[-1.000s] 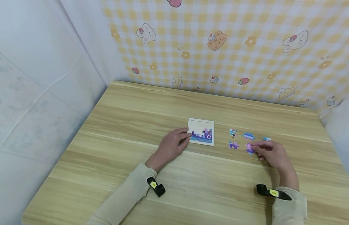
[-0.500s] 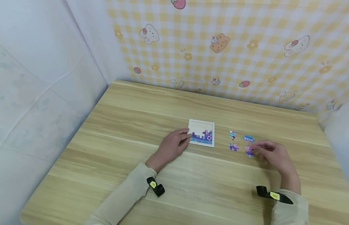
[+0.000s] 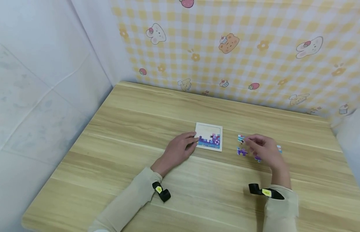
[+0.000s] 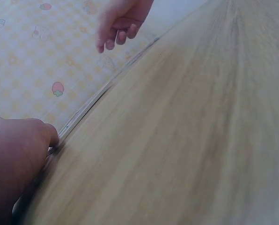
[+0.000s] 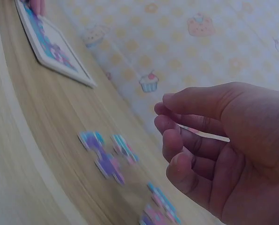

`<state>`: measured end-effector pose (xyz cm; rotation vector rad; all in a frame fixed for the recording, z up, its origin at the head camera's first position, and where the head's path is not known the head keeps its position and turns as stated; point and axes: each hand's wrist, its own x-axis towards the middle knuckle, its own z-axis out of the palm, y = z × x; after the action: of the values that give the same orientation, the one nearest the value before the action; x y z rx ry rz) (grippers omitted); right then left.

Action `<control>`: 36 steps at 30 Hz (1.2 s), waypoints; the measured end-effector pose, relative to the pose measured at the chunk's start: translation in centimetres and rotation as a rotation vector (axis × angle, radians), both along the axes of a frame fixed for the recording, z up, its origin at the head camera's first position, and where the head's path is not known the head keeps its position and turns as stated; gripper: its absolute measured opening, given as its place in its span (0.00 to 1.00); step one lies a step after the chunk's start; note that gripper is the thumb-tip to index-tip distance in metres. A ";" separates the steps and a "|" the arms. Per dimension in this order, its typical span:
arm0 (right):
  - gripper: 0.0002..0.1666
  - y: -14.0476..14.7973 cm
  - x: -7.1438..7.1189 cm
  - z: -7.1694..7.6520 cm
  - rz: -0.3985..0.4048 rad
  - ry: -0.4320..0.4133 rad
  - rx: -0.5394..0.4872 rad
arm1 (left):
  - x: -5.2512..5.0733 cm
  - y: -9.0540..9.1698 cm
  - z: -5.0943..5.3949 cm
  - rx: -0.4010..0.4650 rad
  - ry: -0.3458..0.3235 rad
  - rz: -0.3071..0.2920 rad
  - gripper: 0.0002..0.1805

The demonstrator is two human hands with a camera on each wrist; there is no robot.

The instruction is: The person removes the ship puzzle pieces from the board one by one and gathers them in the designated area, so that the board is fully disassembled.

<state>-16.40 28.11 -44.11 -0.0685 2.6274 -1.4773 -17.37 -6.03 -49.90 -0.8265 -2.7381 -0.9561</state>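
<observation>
My left hand holds the left edge of a square white-framed puzzle tray. Joined pieces with a purple and blue picture fill the tray's lower part. My right hand hovers over loose jigsaw pieces to the tray's right, its fingers loosely curled. In the right wrist view, nothing shows between the thumb and fingers. Left of that hand lie a striped piece and a purple piece. Another purple piece is partly covered by it, and a light blue piece lies beyond its right side.
The loose pieces and the tray lie on a wood-grain table. A yellow checked curtain hangs along the back edge, and a white curtain hangs at the left. Each wrist wears a black strap.
The right hand has moved left and away from the right-hand purple piece, now hovering near the striped piece. It uncovers the light blue piece. The left hand stays at the tray.
</observation>
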 end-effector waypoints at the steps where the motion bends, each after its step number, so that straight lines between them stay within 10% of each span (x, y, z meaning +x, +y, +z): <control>1: 0.22 -0.4 -0.2 -0.1 0.013 0.004 -0.004 | 0.0 0.0 0.0 0.001 -0.003 0.000 0.16; 17: 0.13 -8.0 -3.4 -0.6 0.158 0.023 0.058 | -0.2 0.3 -0.1 -0.004 -0.015 -0.017 0.16; 36: 0.19 -9.6 -4.1 -1.6 0.169 0.004 0.256 | -0.3 0.0 0.1 -0.011 -0.017 -0.012 0.17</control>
<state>-20.47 18.50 -45.69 -0.2606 2.7124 -1.0814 -17.63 -6.03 -49.76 -0.8411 -2.7585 -0.9558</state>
